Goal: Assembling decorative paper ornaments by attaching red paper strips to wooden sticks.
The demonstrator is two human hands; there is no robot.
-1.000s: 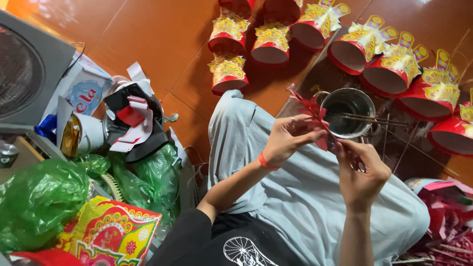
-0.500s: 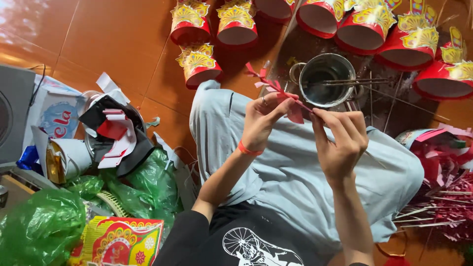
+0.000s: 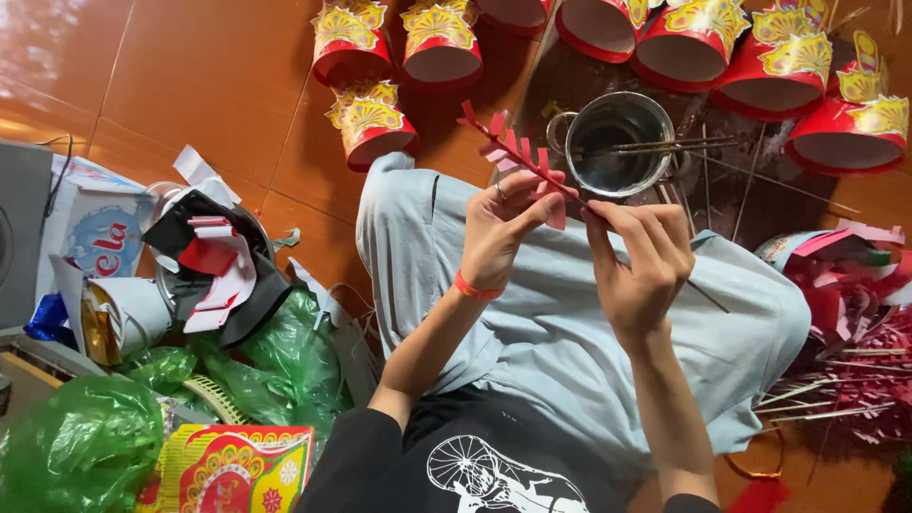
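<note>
Red paper-fringed stick (image 3: pixel 518 157) pinched by left hand (image 3: pixel 502 233), right hand (image 3: pixel 638 261); metal cup (image 3: pixel 613 142) beyond

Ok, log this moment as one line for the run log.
left hand: pinching fringed red paper stick | right hand: gripping stick's lower end | metal cup: beyond hands on floor | red-gold paper crowns: behind cup

We see a thin stick (image 3: pixel 522 161) with a red and pink paper fringe wound along it. The little paper flaps stick out on both sides like small flags. The stick is tilted, with its far end up and to the left and its near end down and to the right. It is up in the air, over the lap in grey trousers, just in front of a round metal cup.
</note>
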